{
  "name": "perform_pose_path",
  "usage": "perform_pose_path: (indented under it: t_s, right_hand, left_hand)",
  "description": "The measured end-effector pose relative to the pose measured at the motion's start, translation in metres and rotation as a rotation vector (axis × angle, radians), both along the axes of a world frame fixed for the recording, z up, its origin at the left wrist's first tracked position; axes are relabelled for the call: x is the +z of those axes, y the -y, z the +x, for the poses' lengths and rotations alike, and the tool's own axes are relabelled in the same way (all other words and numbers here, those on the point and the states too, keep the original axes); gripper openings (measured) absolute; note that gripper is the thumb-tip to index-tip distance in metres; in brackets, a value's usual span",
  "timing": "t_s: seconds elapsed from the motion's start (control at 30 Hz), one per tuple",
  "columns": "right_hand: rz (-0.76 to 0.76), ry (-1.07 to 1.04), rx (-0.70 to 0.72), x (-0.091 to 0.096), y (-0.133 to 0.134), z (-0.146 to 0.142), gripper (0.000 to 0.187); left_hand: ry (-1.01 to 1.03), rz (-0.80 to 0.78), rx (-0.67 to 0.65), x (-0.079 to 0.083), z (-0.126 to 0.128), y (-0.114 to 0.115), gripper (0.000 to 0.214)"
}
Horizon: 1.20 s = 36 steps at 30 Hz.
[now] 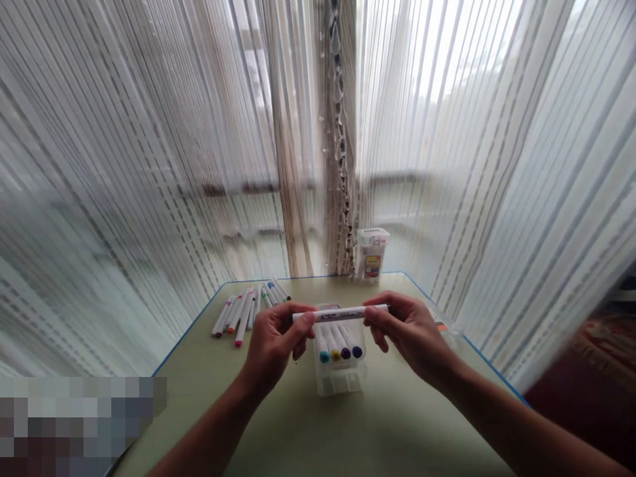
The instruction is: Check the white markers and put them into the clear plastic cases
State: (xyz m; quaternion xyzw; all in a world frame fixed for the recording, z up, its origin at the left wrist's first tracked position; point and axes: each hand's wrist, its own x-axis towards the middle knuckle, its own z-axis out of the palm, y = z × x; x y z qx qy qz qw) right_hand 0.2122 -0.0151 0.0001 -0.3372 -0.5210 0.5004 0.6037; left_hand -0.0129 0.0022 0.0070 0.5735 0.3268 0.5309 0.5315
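Between both hands a white marker (342, 313) with dark printing is held level above the table. My left hand (274, 336) pinches its left end with thumb and fingers. Its right end sits in the pinch of my right hand (403, 323). Just below the marker lies a clear plastic case (342, 383), and several white markers (342, 336) rest in it with teal, yellow, purple and dark blue ends toward me. Part of the case's far side is hidden behind the held marker.
Loose white markers (242, 311) with coloured ends lie in a pile at the table's left. A clear lidded container (372, 255) with a label stands at the back edge. The green table (209, 391) has a blue rim, and striped curtains (149, 132) hang behind it.
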Motion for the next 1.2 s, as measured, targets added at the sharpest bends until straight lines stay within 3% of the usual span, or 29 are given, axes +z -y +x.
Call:
perform_pose_path:
  t_s: [0.63,0.9,1.2]
  right_hand:
    - [-0.007,-0.092,0.053,0.0020,0.0012,0.0001,0.025]
    - [0.066,-0.027,-0.004,-0.0035,-0.0026,0.0020,0.019]
    - [0.050,-0.017,-0.028,-0.0043,-0.0037,0.0010,0.023]
  left_hand:
    - [0.093,0.017,-0.017,-0.0051,-0.0036,-0.0065,0.025]
    - [0.003,0.077,0.007,-0.0010,0.0024,-0.0058,0.027]
    - [0.021,0.068,-0.018,-0.0032,0.0011,-0.0071,0.028]
